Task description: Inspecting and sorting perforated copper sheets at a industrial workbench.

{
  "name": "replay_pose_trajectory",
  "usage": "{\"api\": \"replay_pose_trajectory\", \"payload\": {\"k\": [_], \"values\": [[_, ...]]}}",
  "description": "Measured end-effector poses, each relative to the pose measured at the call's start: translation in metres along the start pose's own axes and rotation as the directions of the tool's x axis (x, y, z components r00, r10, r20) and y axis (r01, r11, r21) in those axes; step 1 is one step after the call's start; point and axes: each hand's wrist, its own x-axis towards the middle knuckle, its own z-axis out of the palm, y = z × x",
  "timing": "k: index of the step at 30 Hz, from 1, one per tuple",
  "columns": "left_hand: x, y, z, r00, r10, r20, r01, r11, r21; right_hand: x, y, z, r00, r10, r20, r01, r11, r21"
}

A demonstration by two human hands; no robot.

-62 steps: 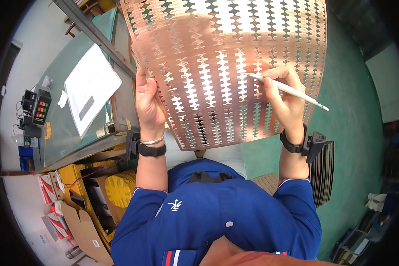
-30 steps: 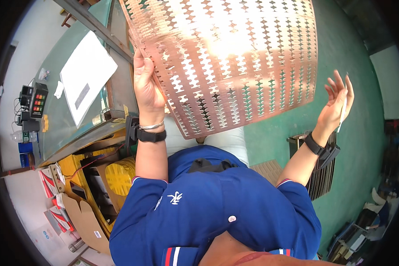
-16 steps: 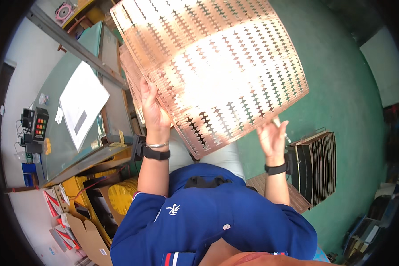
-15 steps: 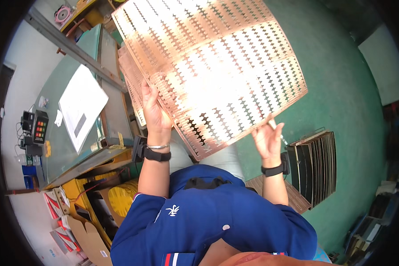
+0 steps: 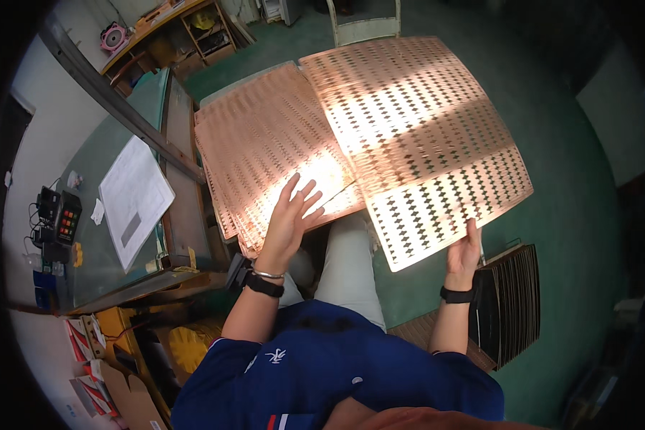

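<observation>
A large thin copper-coloured sheet (image 5: 430,136), cut through with rows of small diamond-shaped holes, is held out in front to the right. My right hand (image 5: 464,254) grips its near edge, thumb on top and the other fingers mostly hidden; a thin white stick-like thing shows beside this hand. To the left lies a stack of similar perforated sheets (image 5: 254,132), its layers slightly uneven. My left hand (image 5: 290,218) is over the stack's near part, fingers spread and holding nothing. Bright light falls on the stack beside its fingertips. The held sheet's left edge lies close to or over the stack's right side.
At left stands a glass-topped table (image 5: 86,265) with a white paper sheet (image 5: 140,193) and a small black keypad device (image 5: 67,217). A rack of upright dark panels (image 5: 512,304) stands on the green floor at right. A pale chair (image 5: 365,30) is at the far side.
My left hand has let go of the copper sheet and spread open over the stack. The sheet has moved right and tilted flatter, with my right hand still on it, uncovering the stack.
</observation>
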Motion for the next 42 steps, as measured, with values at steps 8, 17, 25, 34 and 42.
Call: {"api": "replay_pose_trajectory", "payload": {"k": [8, 17, 25, 34, 42], "values": [[-0.016, 0.017, -0.042, 0.981, -0.009, -0.193, 0.043, 0.984, 0.171, 0.177, -0.040, 0.005, 0.978, -0.207, 0.034, 0.207, 0.978, -0.009], [-0.018, 0.012, -0.083, 0.918, 0.050, -0.393, -0.008, 0.994, 0.108, 0.303, 0.034, -0.032, 0.888, 0.190, -0.419, -0.355, 0.861, -0.363], [-0.006, 0.006, -0.136, 0.769, 0.369, -0.522, -0.156, 0.901, 0.406, 0.246, 0.099, -0.033, 0.950, 0.296, -0.104, -0.271, 0.609, -0.745], [-0.003, -0.004, -0.147, 0.794, 0.364, -0.487, 0.048, 0.760, 0.648, 0.166, 0.144, 0.065, 0.716, 0.432, 0.549, 0.625, -0.047, -0.779], [-0.006, 0.000, -0.149, 0.791, 0.369, -0.488, 0.078, 0.731, 0.678, 0.177, 0.149, 0.085, 0.835, 0.396, 0.383, 0.501, -0.258, -0.826]]}}
